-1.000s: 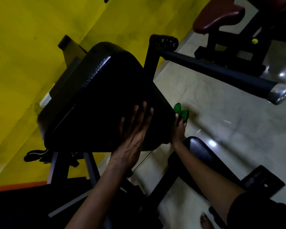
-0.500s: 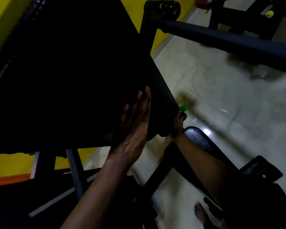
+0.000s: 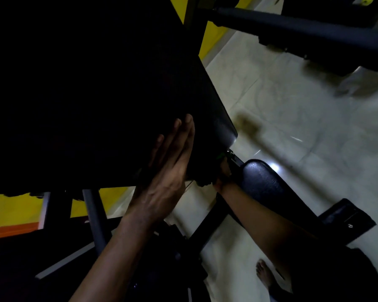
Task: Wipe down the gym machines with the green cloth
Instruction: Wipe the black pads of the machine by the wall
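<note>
Head view: left hand (image 3: 168, 171) flat, fingers straight, braces pad (image 3: 96, 94). Right hand (image 3: 222, 177) has slid green cloth (image 3: 220, 156) under pad's lower corner; its fingers hidden, grip cannot be told. Wipe likely reaching underside.

1. The green cloth (image 3: 220, 157) shows only as a small bright sliver in deep shadow. It pokes out at the top of the right hand (image 3: 222, 174), tucked under the big pad's lower corner.
2. The machine's big pad (image 3: 214, 110) is black, tilted and fills the upper left.
3. Its glossy black seat pad (image 3: 262, 182) lies just below that corner.
</note>
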Action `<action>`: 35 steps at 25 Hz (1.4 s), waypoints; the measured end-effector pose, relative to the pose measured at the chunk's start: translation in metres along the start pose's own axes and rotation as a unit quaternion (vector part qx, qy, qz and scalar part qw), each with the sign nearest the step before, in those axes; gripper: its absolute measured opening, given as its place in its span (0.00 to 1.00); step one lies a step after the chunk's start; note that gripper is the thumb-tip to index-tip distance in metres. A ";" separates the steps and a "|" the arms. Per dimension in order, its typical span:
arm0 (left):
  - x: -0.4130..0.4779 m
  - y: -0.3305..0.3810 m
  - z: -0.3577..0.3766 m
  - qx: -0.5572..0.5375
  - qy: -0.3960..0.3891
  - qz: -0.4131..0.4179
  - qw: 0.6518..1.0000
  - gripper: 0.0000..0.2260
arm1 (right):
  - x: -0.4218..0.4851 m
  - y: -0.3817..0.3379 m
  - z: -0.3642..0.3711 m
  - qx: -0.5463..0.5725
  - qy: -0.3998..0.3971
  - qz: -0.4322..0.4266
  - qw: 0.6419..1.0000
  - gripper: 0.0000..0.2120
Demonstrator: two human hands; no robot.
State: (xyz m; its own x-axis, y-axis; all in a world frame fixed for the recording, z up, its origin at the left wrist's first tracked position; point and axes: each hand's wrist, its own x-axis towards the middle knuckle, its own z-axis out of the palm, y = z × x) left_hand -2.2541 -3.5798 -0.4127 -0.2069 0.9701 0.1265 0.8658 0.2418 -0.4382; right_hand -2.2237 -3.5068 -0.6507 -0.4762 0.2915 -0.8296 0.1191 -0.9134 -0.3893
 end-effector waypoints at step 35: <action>-0.068 -0.068 -0.117 0.079 0.028 -0.062 0.995 0.37 | -0.157 -0.029 0.105 0.049 0.104 -0.245 0.963 0.15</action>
State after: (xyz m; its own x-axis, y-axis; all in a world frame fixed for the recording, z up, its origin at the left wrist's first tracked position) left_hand -2.2459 -3.6643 -0.2874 -0.2778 0.9314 0.2351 0.7522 0.3631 -0.5499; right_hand -2.2435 -3.5564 -0.4670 -0.2676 0.7355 -0.6225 -0.1632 -0.6713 -0.7230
